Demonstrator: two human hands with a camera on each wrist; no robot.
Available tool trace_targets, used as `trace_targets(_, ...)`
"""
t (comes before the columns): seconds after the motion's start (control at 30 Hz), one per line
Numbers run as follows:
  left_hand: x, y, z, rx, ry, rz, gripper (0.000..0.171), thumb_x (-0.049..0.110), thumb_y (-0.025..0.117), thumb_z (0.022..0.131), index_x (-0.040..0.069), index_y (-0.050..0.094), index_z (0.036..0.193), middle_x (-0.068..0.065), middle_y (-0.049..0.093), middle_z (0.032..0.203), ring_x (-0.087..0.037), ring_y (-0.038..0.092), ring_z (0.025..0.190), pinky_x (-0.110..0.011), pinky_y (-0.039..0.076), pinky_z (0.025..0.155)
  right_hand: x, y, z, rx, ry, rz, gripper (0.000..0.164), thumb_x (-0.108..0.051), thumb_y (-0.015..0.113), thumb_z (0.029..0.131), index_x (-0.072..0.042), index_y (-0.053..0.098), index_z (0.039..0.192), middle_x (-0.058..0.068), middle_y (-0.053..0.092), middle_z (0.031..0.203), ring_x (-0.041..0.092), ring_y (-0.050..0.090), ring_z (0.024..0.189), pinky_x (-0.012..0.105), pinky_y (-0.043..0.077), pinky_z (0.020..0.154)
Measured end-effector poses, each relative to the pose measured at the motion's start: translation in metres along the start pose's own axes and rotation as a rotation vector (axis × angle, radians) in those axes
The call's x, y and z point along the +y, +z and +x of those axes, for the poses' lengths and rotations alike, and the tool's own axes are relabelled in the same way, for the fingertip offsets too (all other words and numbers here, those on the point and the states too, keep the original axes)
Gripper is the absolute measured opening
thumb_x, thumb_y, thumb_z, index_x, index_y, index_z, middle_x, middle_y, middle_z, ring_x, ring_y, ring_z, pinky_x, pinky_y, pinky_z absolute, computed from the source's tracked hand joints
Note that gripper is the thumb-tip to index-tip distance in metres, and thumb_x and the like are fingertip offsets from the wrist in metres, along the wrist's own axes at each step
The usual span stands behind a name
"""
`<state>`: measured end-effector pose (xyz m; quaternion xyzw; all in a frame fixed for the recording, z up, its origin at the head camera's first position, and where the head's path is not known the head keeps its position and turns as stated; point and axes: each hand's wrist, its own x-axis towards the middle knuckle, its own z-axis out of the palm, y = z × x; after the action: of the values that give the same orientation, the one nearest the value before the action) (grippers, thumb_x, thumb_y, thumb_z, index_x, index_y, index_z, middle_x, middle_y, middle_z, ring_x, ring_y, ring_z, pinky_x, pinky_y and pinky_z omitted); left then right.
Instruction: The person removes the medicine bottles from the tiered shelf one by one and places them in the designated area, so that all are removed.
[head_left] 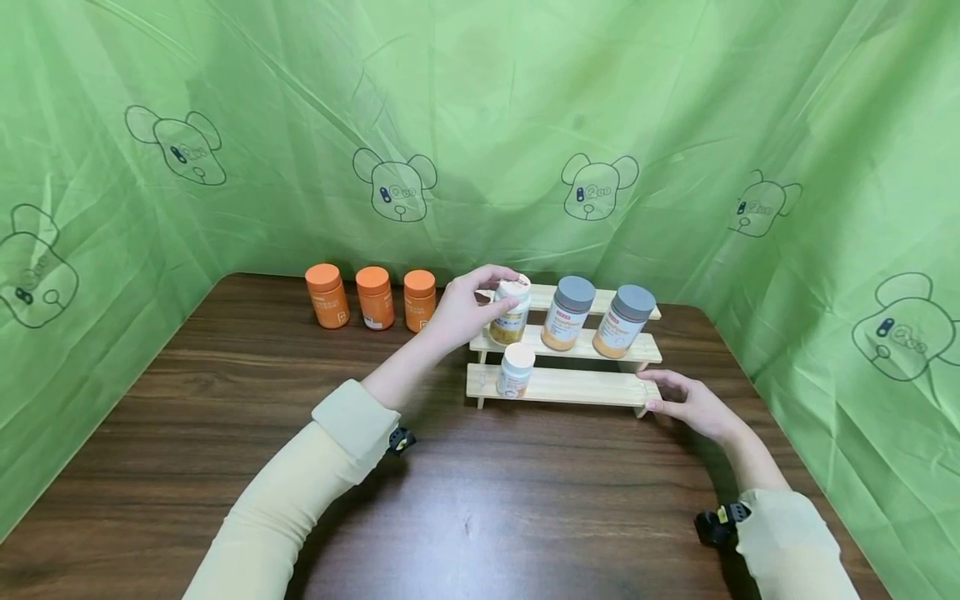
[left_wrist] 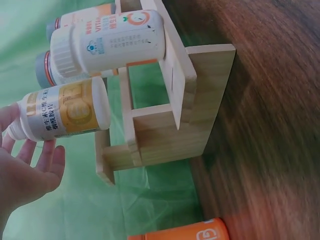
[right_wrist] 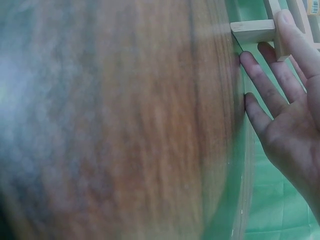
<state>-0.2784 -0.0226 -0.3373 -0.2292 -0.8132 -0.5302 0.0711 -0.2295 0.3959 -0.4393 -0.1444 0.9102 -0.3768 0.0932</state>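
Note:
My left hand grips a white bottle with a gold label near its cap, thumb on one side and fingers on the other. The bottle is upright at the left end of the middle step of a wooden tiered rack; whether its base touches the step I cannot tell. On the front step stands a smaller white bottle. Two grey-capped bottles, one in the middle and one at the right, stand on the middle step. My right hand pinches the front step's right end between thumb and fingers.
Three orange bottles, a left one, a middle one and a right one, stand in a row left of the rack, near the back of the brown wooden table. A green curtain encloses the back and sides.

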Motion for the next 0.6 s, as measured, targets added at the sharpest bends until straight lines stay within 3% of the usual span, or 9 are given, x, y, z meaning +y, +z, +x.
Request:
trace_targets(0.37,0.006,-0.017,-0.012,-0.006,0.028,-0.019,0.029,0.025,0.069,0.087,0.024,0.063,0.115,0.005,0.064,0.110,-0.012,0.059,0.097,-0.033,0.049,0.078,-0.001,0.000,-0.001,0.001,-0.010,0.013,0.049,-0.028,0.066,0.089,-0.019,0.051,0.135,0.008,0.049,0.138,-0.002,0.044,0.115,0.016,0.036,0.092)
trace_targets(0.6,0.004,-0.025,-0.022,-0.003,0.004,-0.039,0.027,0.025,0.069,0.087,0.026,0.063,0.114,0.005,0.064,0.111,-0.012,0.060,0.097,-0.034,0.052,0.081,-0.001,0.000,-0.002,0.007,-0.008,0.007,0.048,-0.028,0.066,0.089,-0.019,0.052,0.134,0.008,0.050,0.138,-0.003,0.043,0.115,0.015,0.035,0.093)
